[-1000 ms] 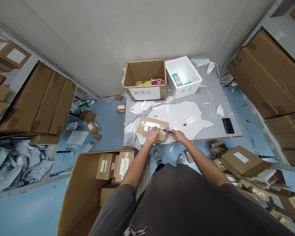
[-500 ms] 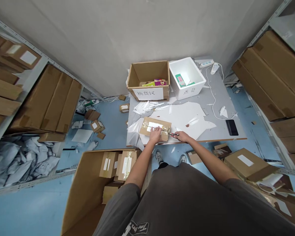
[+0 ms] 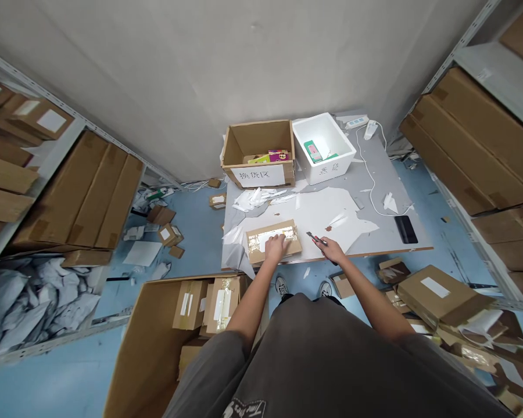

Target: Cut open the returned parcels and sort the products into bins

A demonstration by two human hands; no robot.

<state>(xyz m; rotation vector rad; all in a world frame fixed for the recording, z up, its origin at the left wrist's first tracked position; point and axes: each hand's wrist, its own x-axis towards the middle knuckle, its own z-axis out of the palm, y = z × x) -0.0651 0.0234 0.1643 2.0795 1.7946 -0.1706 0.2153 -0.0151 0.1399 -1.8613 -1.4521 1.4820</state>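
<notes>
A flat taped cardboard parcel [image 3: 272, 239] with a white label lies at the near edge of the grey table [image 3: 375, 232]. My left hand [image 3: 275, 249] rests on the parcel's near side, fingers curled over it. My right hand [image 3: 332, 249] is closed round a small box cutter [image 3: 314, 238] with a red and black handle. The blade end points toward the parcel but stands clear of it, a short gap to its right.
An open cardboard box [image 3: 258, 152] with a written label and a white foam box [image 3: 323, 148] stand at the table's back. Paper scraps, a black phone [image 3: 405, 229] and a power strip [image 3: 358, 122] lie on the table. A large carton of parcels [image 3: 200, 307] stands at my left; shelves of boxes flank both sides.
The cutter was at the parcel's right end; my right hand has drawn it away to the right. The parcel has turned slightly under my left hand.
</notes>
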